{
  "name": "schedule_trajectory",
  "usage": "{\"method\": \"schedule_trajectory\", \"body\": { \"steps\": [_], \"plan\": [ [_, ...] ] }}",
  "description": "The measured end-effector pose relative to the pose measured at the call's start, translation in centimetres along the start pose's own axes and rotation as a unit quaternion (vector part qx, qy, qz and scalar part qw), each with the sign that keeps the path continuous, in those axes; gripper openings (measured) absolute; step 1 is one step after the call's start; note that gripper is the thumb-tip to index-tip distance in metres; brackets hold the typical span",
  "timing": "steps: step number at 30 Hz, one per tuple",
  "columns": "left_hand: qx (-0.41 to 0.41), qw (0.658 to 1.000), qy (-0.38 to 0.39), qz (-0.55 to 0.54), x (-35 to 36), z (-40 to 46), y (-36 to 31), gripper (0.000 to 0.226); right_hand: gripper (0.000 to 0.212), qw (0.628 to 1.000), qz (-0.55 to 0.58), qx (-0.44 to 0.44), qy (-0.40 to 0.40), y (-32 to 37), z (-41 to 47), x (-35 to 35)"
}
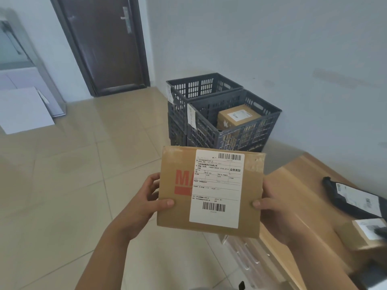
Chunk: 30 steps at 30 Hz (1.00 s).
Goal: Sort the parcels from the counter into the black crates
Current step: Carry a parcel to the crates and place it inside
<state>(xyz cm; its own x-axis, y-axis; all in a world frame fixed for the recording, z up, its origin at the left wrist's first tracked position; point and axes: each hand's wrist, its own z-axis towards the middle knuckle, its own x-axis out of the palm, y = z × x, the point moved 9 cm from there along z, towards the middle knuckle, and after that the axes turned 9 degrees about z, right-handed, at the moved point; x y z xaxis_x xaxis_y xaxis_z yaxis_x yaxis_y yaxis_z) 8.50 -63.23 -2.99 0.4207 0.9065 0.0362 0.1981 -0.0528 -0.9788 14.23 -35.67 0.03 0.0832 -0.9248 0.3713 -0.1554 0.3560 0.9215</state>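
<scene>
I hold a flat brown cardboard parcel [178, 208] with a white shipping label and red print, face up in front of me. My left hand [146, 199] grips its left edge, thumb on top. My right hand [272, 208] grips its right edge, thumb on top as well. Beyond the parcel stand black crates by the wall: the near crate [211, 130] holds a brown box [236, 118], and the far crate [188, 85] shows no contents from here. On the wooden counter [301, 185] to the right lie a black bagged parcel [354, 199] and a small brown box [366, 233].
The crates sit stacked on lower crates against the white wall. A dark brown door [104, 42] is at the back left. White boards [23, 109] lean near a cabinet at far left. Beige tiled floor [73, 174] spreads between me and the crates.
</scene>
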Motion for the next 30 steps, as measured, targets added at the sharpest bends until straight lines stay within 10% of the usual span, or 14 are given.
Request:
{"method": "schedule_trajectory", "body": {
  "steps": [15,30],
  "plan": [
    [-0.058,0.998,-0.014,-0.036,-7.6,4.5,4.9,0.084,0.103,0.997,0.008,0.079,0.010,-4.6,9.3,2.7],
    [-0.100,0.986,-0.136,-0.001,-24.7,19.8,-1.9,0.096,0.111,0.986,0.071,0.138,0.053,-7.8,37.2,6.2]
  ]
}}
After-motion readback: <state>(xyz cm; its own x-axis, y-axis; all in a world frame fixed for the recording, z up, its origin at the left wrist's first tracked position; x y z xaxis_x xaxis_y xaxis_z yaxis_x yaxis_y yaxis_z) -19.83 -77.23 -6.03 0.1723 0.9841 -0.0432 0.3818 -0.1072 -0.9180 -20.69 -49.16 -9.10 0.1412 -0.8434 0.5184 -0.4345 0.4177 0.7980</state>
